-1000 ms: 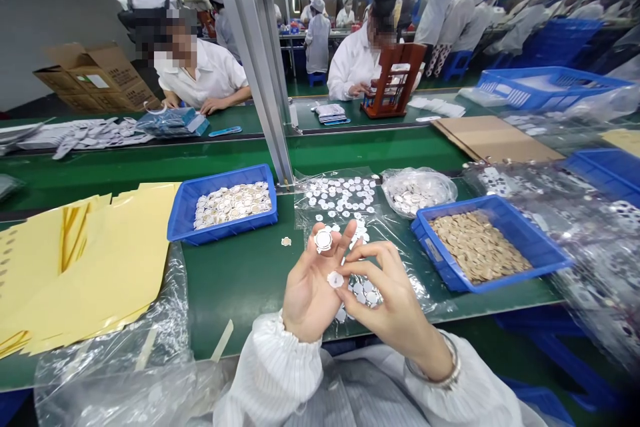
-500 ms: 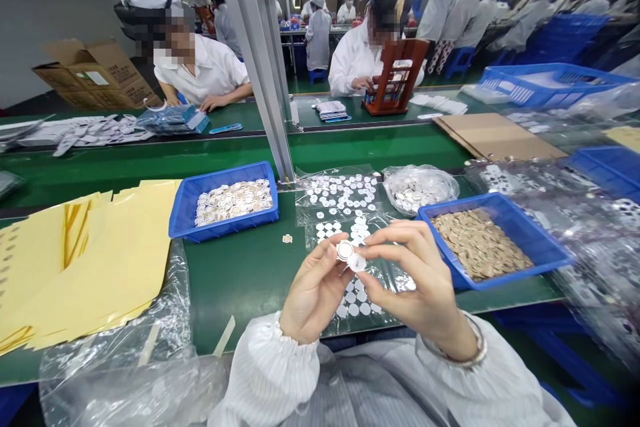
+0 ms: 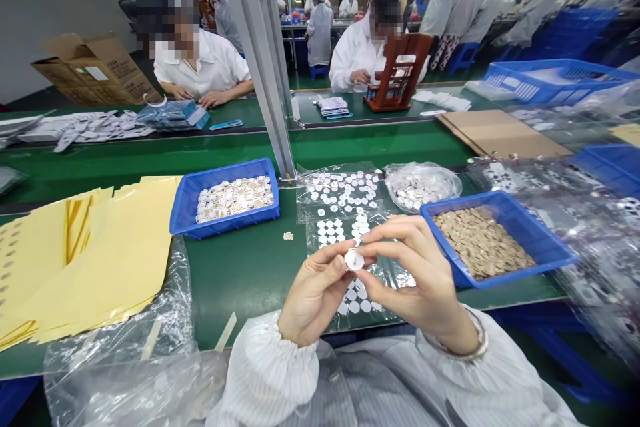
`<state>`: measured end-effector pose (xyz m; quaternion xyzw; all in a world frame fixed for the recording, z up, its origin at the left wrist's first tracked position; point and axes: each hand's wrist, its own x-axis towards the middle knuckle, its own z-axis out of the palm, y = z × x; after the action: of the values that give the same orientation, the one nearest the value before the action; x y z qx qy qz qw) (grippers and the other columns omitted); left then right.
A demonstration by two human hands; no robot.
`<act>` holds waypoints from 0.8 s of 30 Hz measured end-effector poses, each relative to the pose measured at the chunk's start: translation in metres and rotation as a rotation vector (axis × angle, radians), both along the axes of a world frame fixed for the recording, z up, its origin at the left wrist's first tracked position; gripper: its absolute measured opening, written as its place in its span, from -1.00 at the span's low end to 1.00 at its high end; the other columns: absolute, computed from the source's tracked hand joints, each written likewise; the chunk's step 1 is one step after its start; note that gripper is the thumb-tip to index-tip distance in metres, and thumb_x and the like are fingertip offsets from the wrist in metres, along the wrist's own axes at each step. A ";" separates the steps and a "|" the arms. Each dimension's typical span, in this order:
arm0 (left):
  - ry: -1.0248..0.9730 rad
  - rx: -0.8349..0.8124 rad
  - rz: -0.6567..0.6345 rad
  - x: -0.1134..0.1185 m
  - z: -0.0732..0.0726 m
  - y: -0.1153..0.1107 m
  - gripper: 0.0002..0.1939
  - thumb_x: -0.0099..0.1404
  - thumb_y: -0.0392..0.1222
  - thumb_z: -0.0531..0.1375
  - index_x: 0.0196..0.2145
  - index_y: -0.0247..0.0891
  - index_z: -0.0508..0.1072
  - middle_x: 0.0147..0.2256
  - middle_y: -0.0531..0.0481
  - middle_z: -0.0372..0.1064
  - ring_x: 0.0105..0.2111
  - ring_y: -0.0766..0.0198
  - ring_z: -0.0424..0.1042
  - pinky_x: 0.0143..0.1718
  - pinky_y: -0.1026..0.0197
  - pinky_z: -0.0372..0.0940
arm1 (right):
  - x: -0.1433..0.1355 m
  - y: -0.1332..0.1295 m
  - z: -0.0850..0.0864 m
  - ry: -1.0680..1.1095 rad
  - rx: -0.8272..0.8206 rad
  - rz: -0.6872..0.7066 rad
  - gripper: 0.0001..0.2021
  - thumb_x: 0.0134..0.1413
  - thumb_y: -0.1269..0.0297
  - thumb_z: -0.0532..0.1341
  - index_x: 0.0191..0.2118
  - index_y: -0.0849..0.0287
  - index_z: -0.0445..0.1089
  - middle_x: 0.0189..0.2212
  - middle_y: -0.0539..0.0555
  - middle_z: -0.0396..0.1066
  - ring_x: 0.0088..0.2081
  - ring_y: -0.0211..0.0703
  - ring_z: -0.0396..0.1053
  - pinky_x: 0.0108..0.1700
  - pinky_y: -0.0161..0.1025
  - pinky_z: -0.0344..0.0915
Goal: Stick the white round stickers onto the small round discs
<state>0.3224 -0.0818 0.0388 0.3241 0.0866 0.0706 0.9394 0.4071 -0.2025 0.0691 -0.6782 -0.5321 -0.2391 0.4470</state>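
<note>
Left hand (image 3: 313,287) and right hand (image 3: 417,270) together pinch a white disc (image 3: 355,259), seemingly mid-piece, with many loose discs (image 3: 354,307) nearby apparently left to do.

Plastic film (image 3: 304,213) (discs (image 3: 355,307) on it) lies between 2 bins (image 3: 225,225) on the table (image 3: 240,287).

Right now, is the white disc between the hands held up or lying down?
Held up: the white disc sits at the fingertips of the left hand and right hand, both above the green table.
</note>
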 end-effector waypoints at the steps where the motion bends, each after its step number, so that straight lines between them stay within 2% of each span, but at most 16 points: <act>1: 0.000 -0.003 -0.003 0.000 0.000 0.000 -0.81 0.07 -0.15 0.38 -0.30 -0.12 0.61 -0.32 0.08 0.61 -0.25 0.32 0.54 -0.09 0.31 0.33 | 0.000 0.000 0.001 0.003 -0.002 0.003 -0.82 -0.08 0.52 0.31 -0.29 0.20 0.40 -0.33 0.09 0.45 -0.25 -0.10 0.34 -0.13 -0.01 0.34; 17: -0.013 -0.036 -0.037 -0.002 0.000 -0.001 -0.80 0.13 -0.15 0.35 -0.25 -0.20 0.59 -0.35 0.04 0.59 -0.28 0.33 0.52 -0.08 0.28 0.34 | 0.002 -0.002 0.007 -0.029 -0.031 0.008 -0.82 -0.04 0.48 0.30 -0.27 0.14 0.40 -0.31 0.07 0.47 -0.24 -0.10 0.37 -0.14 -0.02 0.36; 24: 0.016 -0.133 -0.042 -0.002 0.003 -0.001 -0.86 0.24 -0.19 0.25 -0.23 -0.19 0.56 -0.40 0.05 0.55 -0.29 0.33 0.50 0.01 0.18 0.31 | 0.006 -0.001 0.002 0.045 -0.062 0.046 -0.78 0.03 0.34 0.31 -0.16 0.11 0.36 -0.24 0.09 0.46 -0.19 -0.05 0.39 -0.09 0.03 0.34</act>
<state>0.3200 -0.0831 0.0414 0.2631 0.0920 0.0422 0.9594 0.4129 -0.2031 0.0714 -0.6846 -0.5444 -0.1967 0.4431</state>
